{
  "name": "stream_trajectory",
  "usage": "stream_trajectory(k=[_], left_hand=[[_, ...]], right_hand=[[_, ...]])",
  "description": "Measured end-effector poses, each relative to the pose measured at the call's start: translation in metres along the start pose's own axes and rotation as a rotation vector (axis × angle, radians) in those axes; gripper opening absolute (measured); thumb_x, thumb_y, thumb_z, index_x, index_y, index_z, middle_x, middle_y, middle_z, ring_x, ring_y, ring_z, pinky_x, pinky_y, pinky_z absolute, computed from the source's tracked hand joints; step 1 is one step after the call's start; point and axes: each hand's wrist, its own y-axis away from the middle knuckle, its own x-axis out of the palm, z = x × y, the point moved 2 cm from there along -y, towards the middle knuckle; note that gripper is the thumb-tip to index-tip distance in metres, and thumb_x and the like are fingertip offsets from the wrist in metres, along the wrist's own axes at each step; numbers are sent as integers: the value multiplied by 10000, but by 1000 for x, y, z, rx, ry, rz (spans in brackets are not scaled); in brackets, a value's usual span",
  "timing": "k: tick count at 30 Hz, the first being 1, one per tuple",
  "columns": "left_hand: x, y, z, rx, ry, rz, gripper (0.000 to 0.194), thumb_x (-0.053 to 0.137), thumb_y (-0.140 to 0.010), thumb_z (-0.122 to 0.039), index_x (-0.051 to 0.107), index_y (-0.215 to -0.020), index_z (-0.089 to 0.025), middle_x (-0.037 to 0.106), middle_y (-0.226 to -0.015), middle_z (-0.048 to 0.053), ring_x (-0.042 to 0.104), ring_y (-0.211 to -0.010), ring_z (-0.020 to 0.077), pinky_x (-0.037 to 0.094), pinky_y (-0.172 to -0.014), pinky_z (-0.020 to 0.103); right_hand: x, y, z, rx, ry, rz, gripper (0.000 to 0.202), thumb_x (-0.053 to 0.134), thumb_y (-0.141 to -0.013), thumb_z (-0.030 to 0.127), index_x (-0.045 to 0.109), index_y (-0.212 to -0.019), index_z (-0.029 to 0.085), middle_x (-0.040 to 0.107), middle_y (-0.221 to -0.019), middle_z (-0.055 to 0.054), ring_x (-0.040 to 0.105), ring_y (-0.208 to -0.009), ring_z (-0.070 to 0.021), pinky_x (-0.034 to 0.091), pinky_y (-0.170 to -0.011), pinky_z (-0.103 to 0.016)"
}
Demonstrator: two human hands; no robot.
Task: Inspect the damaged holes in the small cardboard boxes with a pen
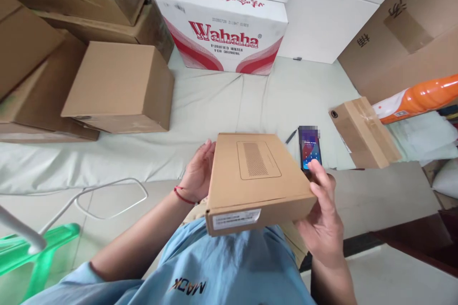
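Note:
A flat brown cardboard box (255, 167) with a printed outline on top and a white label on its near side is held up in front of the blue shirt. My left hand (199, 171) presses against its left side, with a red string round the wrist. Around the right edge of the box my right hand (324, 209) is wrapped, its thumb and fingers at the near right corner. Just beyond that hand a phone (309, 147) with a lit screen lies on the pale cloth, and a dark pen (291, 136) is beside it.
A white and red water carton (225, 33) stands at the back. Brown boxes (114, 81) are stacked at the left. On the right lie a small taped box (365, 131) and an orange bottle-shaped item (422, 97). A green stool (46, 252) stands at lower left.

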Motion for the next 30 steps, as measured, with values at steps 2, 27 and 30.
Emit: stream_trajectory(k=[2,27,30], left_hand=[[-4,-1,-2,-3,27,-30,282,852,-871,-424,735,-991,-196,778,-868,20,765,-833,209,637,-761,304],[-14,-4,19,125,-227,10,367,897,-666,-198,790,-1017,-217,716,-957,31,618,-889,152,509,-764,230],[-13,4,11,169,-221,-5,398,843,-654,-198,799,-1050,-217,742,-1153,71,635,-1034,201,528,-825,271]], right_hand=[[1,5,-11,151,-62,-53,715,728,-981,155,541,-1586,487,386,-1785,-25,469,-1605,-310,508,-1237,-550],[8,15,11,342,-150,-211,934,852,-896,278,390,-1707,323,497,-1706,-155,555,-1540,-330,588,-1171,-520],[-1,14,-8,442,-102,-178,908,825,-898,296,400,-1701,313,463,-1731,-144,531,-1556,-326,589,-1167,-484]])
